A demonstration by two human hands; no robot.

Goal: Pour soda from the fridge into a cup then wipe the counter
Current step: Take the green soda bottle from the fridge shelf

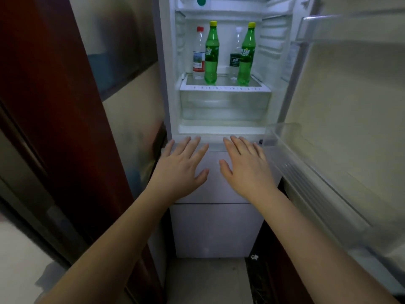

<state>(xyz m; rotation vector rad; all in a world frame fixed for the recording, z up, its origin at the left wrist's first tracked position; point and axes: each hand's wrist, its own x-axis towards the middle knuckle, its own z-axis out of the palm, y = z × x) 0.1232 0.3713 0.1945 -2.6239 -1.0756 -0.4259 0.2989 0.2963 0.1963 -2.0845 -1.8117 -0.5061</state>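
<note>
Standing on the glass shelf (223, 87) of the open fridge (221, 132) are four bottles in a loose row: two green soda bottles with yellow caps and two clear water bottles. The left green soda bottle (211, 53) stands just in front and to the right of the clear bottle with a red cap (199, 54), overlapping it in this view. The right green soda bottle (246, 55) stands likewise beside the clear bottle with a pale cap (235, 54), whose label is dark. One clear crisper drawer (225, 104) sits directly below the shelf. The fridge door (350, 102) swings out to the right, with two clear door bins on it.

Both soda bottles are above and beyond the hands, well apart from them, up inside the lit compartment.

Two bare forearms reach forward from the bottom corners of the view. The left hand (182, 166) is flat, palm away, fingers straight and spread, fingertips at the bottom lip of the upper compartment. The right hand (247, 165) mirrors it just beside, fingers also straight and slightly fanned, thumb pointing inward. Neither hand holds anything. Both lie in front of the white lower door panel (214, 229); whether they touch it cannot be told. A dark red wooden frame (65, 106) runs down the left side.
</note>
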